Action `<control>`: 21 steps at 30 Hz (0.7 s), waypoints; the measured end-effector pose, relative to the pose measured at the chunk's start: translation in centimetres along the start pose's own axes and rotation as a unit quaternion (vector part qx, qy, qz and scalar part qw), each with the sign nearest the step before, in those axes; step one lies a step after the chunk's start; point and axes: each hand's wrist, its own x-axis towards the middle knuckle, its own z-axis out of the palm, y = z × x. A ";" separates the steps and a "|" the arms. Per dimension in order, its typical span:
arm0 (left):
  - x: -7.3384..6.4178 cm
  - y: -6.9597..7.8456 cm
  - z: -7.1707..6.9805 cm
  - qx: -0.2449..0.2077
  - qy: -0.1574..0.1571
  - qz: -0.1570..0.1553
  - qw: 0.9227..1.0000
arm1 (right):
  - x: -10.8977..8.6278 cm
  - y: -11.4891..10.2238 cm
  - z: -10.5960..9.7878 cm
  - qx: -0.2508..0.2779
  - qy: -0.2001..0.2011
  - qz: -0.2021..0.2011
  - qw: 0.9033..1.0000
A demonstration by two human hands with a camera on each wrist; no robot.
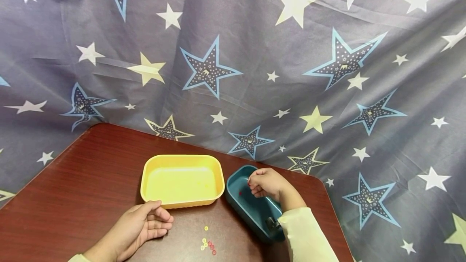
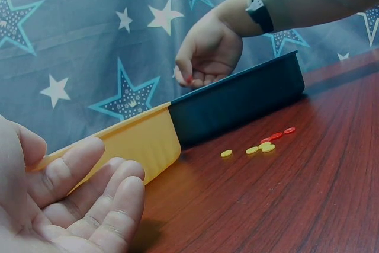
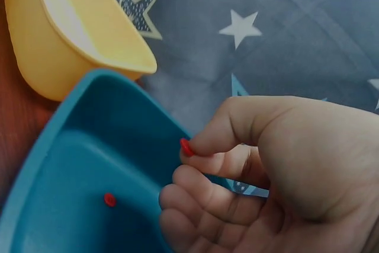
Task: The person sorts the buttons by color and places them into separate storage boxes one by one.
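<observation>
Two trays [image 1: 171, 183] [image 1: 251, 207], reddish table [image 1: 98, 177], starry cloth [image 1: 251, 100]

Left tray [image 1: 174, 175] on desk [image 1: 91, 173]. Right tray [image 1: 251, 209] just right of left tray, one inner button [image 3: 109, 199] on its floor. Loose buttons [image 1: 205, 245] on desk before left tray, toward its right end. Left hand [image 1: 145, 223] at left tray's near side. Right hand [image 1: 267, 184] right of left tray, over right tray, pinched button [image 3: 186, 147] at fingertips. Curtain [image 1: 233, 72] behind left tray, beyond desk.
</observation>
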 end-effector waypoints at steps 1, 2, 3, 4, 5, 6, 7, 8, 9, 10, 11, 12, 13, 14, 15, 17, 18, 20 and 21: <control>0.0 0.0 0.0 -0.001 -0.001 0.001 1.000 | 0.2 0.1 0.0 -0.002 0.003 0.004 1.000; 0.0 0.0 0.0 -0.001 -0.002 0.001 1.000 | 0.5 0.1 0.0 -0.004 0.006 0.007 1.000; 0.0 -0.1 0.0 -0.002 -0.003 0.002 1.000 | 0.7 0.2 0.0 -0.005 0.008 0.011 1.000; 0.0 -0.1 0.0 -0.003 -0.004 0.003 1.000 | 1.0 0.2 0.0 -0.007 0.011 0.014 1.000; 0.0 -0.1 0.0 -0.003 -0.005 0.004 1.000 | 1.2 0.3 0.0 -0.008 0.014 0.018 1.000; 0.0 -0.1 -0.1 -0.003 -0.005 0.004 1.000 | 1.3 0.3 0.1 -0.011 0.016 0.022 1.000; 0.0 -0.1 -0.1 -0.003 -0.006 0.004 1.000 | 1.5 0.4 0.1 -0.012 0.019 0.027 0.999; 0.0 -0.1 -0.1 -0.003 -0.006 0.004 1.000 | 1.6 0.4 0.2 -0.013 0.021 0.030 0.999; 0.0 -0.1 -0.1 -0.003 -0.006 0.005 1.000 | 1.8 0.5 0.2 -0.015 0.023 0.032 0.999; 0.0 -0.1 -0.1 -0.003 -0.007 0.004 1.000 | 1.8 0.6 0.3 -0.015 0.025 0.035 0.999; 0.0 -0.1 -0.1 -0.003 -0.007 0.004 1.000 | 1.9 0.6 0.3 -0.015 0.026 0.038 0.999; -0.1 -0.1 -0.1 -0.003 -0.007 0.004 1.000 | 2.0 0.7 0.3 -0.016 0.027 0.040 0.999; -0.1 -0.2 -0.1 -0.003 -0.007 0.004 1.000 | 2.1 0.8 0.4 -0.016 0.027 0.042 0.999; -0.1 -0.2 -0.1 -0.004 -0.006 0.004 1.000 | 2.2 0.8 0.4 -0.016 0.027 0.043 0.999; -0.1 -0.2 -0.1 -0.004 -0.005 0.004 1.000 | 2.3 0.9 0.4 -0.016 0.026 0.045 0.998; 0.0 -0.2 0.0 -0.004 -0.004 0.003 1.000 | 2.3 1.1 0.5 -0.019 0.026 0.048 0.998; 0.0 -0.2 0.0 -0.004 -0.003 0.003 1.000 | 2.4 1.2 0.5 -0.020 0.025 0.049 0.998; 0.0 -0.2 0.0 -0.003 -0.002 0.004 1.000 | 2.4 1.3 0.5 -0.022 0.026 0.049 0.998; 0.0 -0.2 0.0 -0.002 -0.002 0.004 1.000 | 2.4 1.3 0.5 -0.023 0.026 0.049 0.998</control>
